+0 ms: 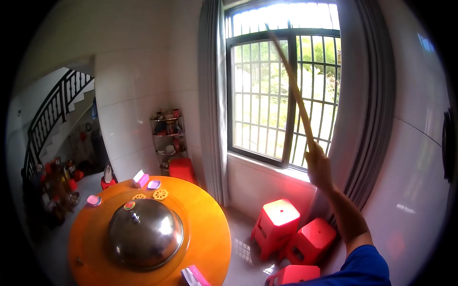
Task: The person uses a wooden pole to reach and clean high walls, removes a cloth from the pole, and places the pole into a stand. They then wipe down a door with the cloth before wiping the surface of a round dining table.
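Note:
My right hand (318, 167) is closed around the lower end of a long, thin wooden stick (299, 97). My arm is stretched out, and the stick slants up and to the left across the barred window (260, 95). Its far tip is blurred against the bright upper pane, so I cannot tell whether it touches anything. Grey curtains hang on both sides, the right curtain (367, 95) close to my hand and the left curtain (213, 105) farther off. My left hand is out of the frame.
A round orange table (210, 224) bears a large metal dome cover (145, 233) and tissue packs (141, 178). Red stools (281, 212) stand below the window. A corner shelf (167, 136) holds jars. Stairs with a dark railing (62, 100) rise at the left.

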Demonstrator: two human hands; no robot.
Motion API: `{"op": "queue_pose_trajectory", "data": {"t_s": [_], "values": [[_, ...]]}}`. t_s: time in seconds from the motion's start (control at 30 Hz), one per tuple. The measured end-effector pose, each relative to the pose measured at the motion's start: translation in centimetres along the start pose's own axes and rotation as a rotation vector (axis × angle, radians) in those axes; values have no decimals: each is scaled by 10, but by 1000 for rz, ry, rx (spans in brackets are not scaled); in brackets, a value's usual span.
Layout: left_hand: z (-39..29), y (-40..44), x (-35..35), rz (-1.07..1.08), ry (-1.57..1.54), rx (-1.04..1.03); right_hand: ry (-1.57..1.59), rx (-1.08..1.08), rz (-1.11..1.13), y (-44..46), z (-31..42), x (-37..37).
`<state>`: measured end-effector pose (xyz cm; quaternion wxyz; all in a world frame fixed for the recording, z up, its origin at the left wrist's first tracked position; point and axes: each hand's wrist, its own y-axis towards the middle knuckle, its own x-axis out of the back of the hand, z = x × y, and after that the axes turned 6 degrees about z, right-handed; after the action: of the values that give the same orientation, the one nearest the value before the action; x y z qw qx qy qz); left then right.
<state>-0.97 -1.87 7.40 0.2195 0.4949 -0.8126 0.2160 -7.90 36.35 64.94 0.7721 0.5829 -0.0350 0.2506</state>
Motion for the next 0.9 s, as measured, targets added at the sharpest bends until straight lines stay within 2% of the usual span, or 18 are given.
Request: {"op": "queue_pose_trajectory", "data": {"t_s": [0.1, 0.17, 0.23, 0.27, 0.3, 0.33, 0.37, 0.4, 0.43, 0.47, 0.57, 0.63, 0.73, 0.9], "values": [[-4, -17, 14, -36, 42, -21, 62, 53, -38, -51, -4, -29], [-26, -31, 33, -51, -66, 52, 175, -55, 148, -93, 3, -43], [-55, -39, 62, -74, -177, 146, 623, -283, 230, -134, 26, -65], [-64, -43, 76, -91, -233, 196, 635, -209, 250, -157, 26, -78], [-58, -38, 90, 42, -159, 198, 653, -135, 266, -176, 26, -92], [-76, -48, 105, 5, -339, 211, 846, -255, 337, -189, 45, -95], [-133, -63, 146, 35, -370, 270, 884, -269, 420, -201, 50, -100], [-154, -68, 168, 78, -493, 310, 972, -360, 493, -207, 62, -101], [-158, -74, 175, -85, -416, 114, 1054, -458, 574, -214, 74, -101], [-180, -81, 200, -29, -648, 14, 1000, -407, 605, -225, 75, -114], [-258, -109, 265, -21, -782, -129, 1068, -425, 853, -244, 96, -132], [-289, -124, 298, 12, -608, -267, 1103, -480, 1023, -268, 105, -145], [-369, -157, 339, 159, -711, -343, 1180, -502, 1176, -298, 128, -157], [-408, -193, 350, 104, -624, -714, 1206, -509, 1365, -329, 178, -166]]}}
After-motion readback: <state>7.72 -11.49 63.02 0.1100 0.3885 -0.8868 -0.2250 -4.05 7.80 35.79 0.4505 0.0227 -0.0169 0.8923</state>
